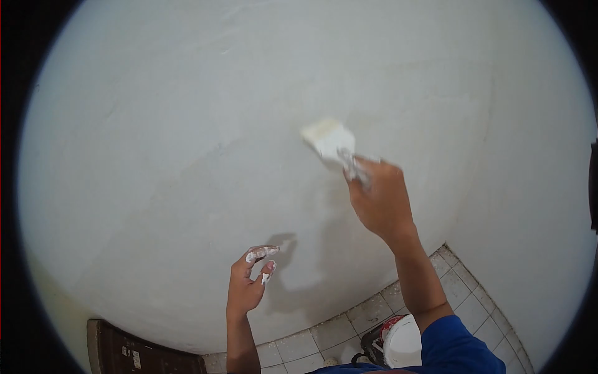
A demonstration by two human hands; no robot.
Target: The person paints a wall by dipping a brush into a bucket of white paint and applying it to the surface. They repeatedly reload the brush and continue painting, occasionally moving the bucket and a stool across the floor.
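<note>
My right hand (379,198) grips the handle of a wide paintbrush (330,142), whose white bristles press against the pale wall (187,124). My left hand (250,280) hovers lower down, close to the wall, holding nothing; its fingers are curled loosely apart and smeared with white paint. Both hands throw soft shadows on the wall.
A white paint bucket (402,343) with a red rim stands on the tiled floor (324,333) by my right arm in a blue sleeve. A dark brown wooden object (131,352) sits at the wall's foot on the left. A second wall meets at the right corner.
</note>
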